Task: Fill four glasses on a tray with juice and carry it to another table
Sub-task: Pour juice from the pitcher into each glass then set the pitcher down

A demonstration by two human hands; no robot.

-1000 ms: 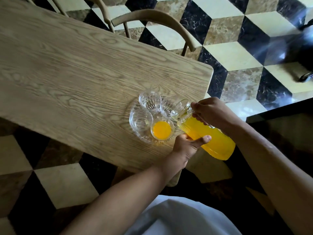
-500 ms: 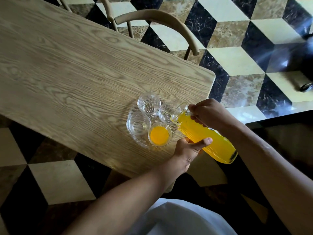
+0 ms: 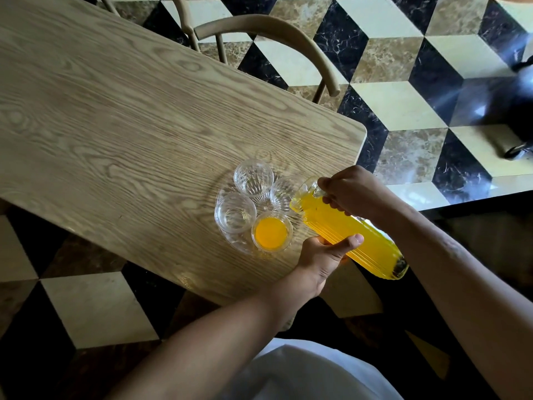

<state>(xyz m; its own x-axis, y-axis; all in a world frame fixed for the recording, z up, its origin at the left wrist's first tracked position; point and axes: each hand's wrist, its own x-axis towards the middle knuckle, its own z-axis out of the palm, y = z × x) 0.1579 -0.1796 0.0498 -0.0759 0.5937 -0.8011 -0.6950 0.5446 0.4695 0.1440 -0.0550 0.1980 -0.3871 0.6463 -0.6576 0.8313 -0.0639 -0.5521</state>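
A clear glass tray [image 3: 230, 241] sits near the table's right end with several ribbed glasses on it. The nearest glass [image 3: 271, 232] holds orange juice. The left glass [image 3: 235, 212], the far glass [image 3: 253, 177] and the right glass [image 3: 281, 194] look empty. A ribbed glass jug of orange juice [image 3: 352, 233] is tilted almost flat, its mouth over the right glass. My right hand [image 3: 353, 192] grips the jug at its neck. My left hand [image 3: 323, 256] supports the jug's body from below. No stream of juice is visible.
The wooden table [image 3: 129, 116] ends just right of the tray at a rounded corner. A wooden chair [image 3: 277, 33] stands behind the far edge. Checkered marble floor [image 3: 403, 105] lies to the right, with a dark object [image 3: 519, 111] at the far right.
The jug has tipped further toward flat and its mouth has shifted over the right glass. Both hands stayed on it. The glasses have not moved.
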